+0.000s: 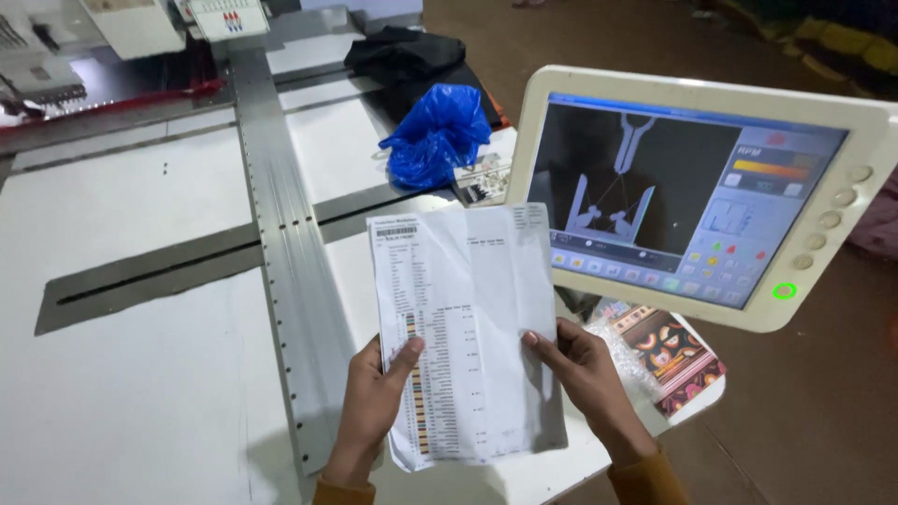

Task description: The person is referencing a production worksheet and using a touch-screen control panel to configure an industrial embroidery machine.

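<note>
Item in hand: I saw a printed paper sheet (pixel 468 327), white, creased, with columns of small print and a strip of colour swatches down its left part.
Position: it was held upright over the near edge of the white tabletop (pixel 140 374), just below the touchscreen panel (pixel 692 196).
Left hand (pixel 374 402): closed on the sheet's lower left edge, thumb across the front by the swatches.
Right hand (pixel 585 369): closed on the lower right edge, thumb on the front, fingers behind.
Handling, my judgement: very light, limp and easily torn; the upper part curled and bore folds, so it would flop if held by one corner.
Best hold, my judgement: both side edges, low, pinched flat, as observed.
Surroundings: a metal rail (pixel 281 234) ran across the tabletop; a blue plastic bag (pixel 435 136) and dark cloth (pixel 407 51) lay beyond; a patterned packet (pixel 669 351) lay just right of the sheet.
</note>
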